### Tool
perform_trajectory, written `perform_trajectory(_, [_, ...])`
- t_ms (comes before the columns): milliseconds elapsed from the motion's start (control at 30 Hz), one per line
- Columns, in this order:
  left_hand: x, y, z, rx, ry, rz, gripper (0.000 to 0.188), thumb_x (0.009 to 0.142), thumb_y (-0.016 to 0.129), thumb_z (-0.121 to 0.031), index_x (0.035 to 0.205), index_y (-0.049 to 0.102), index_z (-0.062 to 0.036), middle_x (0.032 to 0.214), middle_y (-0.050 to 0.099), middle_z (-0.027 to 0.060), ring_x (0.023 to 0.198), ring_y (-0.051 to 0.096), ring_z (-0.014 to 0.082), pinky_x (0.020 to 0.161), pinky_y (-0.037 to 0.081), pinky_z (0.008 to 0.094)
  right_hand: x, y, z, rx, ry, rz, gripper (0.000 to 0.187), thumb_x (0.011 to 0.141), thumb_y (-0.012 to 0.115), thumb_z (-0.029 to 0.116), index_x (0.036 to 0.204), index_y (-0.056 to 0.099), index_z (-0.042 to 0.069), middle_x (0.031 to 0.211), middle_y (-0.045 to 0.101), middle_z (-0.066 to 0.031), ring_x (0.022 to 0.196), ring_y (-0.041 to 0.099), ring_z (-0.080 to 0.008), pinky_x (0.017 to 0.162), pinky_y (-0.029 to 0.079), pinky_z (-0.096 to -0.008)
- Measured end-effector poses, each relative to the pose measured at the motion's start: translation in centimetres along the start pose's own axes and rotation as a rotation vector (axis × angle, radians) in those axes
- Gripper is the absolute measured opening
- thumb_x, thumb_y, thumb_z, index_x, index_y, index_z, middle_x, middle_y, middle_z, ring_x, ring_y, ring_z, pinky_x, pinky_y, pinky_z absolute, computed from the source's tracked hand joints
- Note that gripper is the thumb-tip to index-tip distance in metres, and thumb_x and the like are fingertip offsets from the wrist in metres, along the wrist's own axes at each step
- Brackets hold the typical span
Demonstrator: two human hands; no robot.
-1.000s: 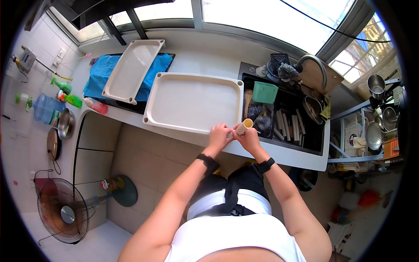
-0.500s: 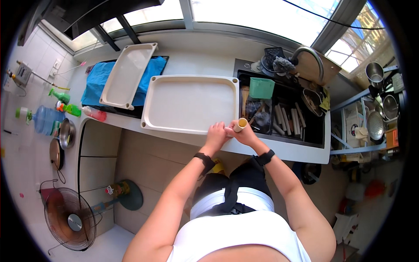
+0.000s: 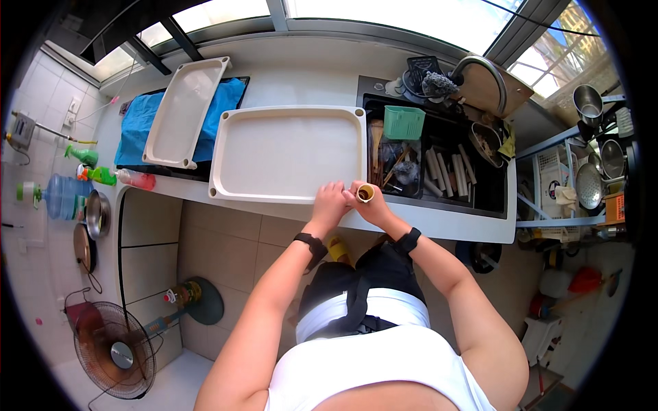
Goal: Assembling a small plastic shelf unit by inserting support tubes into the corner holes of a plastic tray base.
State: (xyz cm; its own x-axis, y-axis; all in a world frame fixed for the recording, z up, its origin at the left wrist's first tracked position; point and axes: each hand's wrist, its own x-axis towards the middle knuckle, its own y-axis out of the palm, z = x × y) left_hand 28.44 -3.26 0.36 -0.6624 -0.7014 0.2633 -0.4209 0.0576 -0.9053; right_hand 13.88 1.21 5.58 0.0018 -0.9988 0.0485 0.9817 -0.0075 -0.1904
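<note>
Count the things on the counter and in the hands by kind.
Cream trays: 2 (large tray, smaller tray)
Blue cloth: 1
Green basket: 1
Short tan tube, in the right hand with the left hand touching it: 1
Total: 5

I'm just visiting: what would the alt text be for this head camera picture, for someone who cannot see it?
Seen from above, a person's left hand and right hand hold a short tan tube at the front edge of a kitchen counter. A large cream tray lies just beyond the hands, and a dark sink of utensils is on the right.
</note>
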Motion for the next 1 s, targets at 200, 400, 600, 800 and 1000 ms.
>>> perform_trajectory(200, [0.7,-1.6,-0.8,0.04,0.025,0.138,0.043,0.073,0.076,-0.03,0.111,0.062,-0.0129,0.093,0.053,0.0035,0.093,0.054,0.0229,0.077,0.042,0.0382,2.9,-3.4,2.1,0.338,-0.085,-0.263,0.024,0.09,0.061,0.007,0.068,0.05,0.005,0.065,0.057,0.0003,0.061,0.054,-0.0066,0.055,0.044,-0.0232])
perform_trajectory(400, [0.4,-2.3,-0.1,0.018,0.065,0.174,0.067,0.08,0.072,-0.038,0.139,0.05,-0.0154,0.093,0.051,0.0063,0.09,0.052,0.0244,0.081,0.041,0.0385,3.2,-6.3,4.6,-0.305,-0.195,-0.157,0.026,0.087,0.07,0.012,0.072,0.052,-0.001,0.062,0.045,-0.0092,0.055,0.04,-0.0148,0.052,0.038,-0.0305])
perform_trajectory(600, [-4.9,-4.2,3.1,-0.19,-0.409,-0.232,0.039,0.082,0.072,-0.024,0.112,0.055,-0.0061,0.097,0.053,0.0101,0.089,0.053,0.0265,0.08,0.045,0.039,-4.5,-8.1,-0.3,-0.421,-0.06,-0.076,0.025,0.085,0.071,0.013,0.075,0.053,-0.001,0.065,0.052,-0.0151,0.057,0.047,-0.0256,0.056,0.043,-0.0341])
perform_trajectory(800, [-8.2,-4.7,7.8,-1.28,-1.173,-0.316,0.025,0.091,0.068,-0.02,0.101,0.052,-0.0039,0.098,0.058,0.0083,0.09,0.059,0.0228,0.084,0.052,0.0401,-8.2,-8.7,-1.1,-0.378,0.166,-0.231,0.021,0.085,0.07,0.014,0.08,0.057,-0.001,0.069,0.057,-0.0147,0.061,0.052,-0.0222,0.06,0.045,-0.0336])
perform_trajectory(1000, [-6.3,-2.8,10.3,-1.817,-1.314,-0.397,0.026,0.091,0.066,-0.014,0.109,0.052,-0.0011,0.105,0.061,0.0137,0.101,0.062,0.029,0.09,0.055,0.0497,-8.1,-7.9,-0.3,-0.325,0.192,-0.266,0.021,0.085,0.07,0.014,0.082,0.057,-0.002,0.069,0.056,-0.0138,0.062,0.05,-0.0181,0.062,0.046,-0.0335])
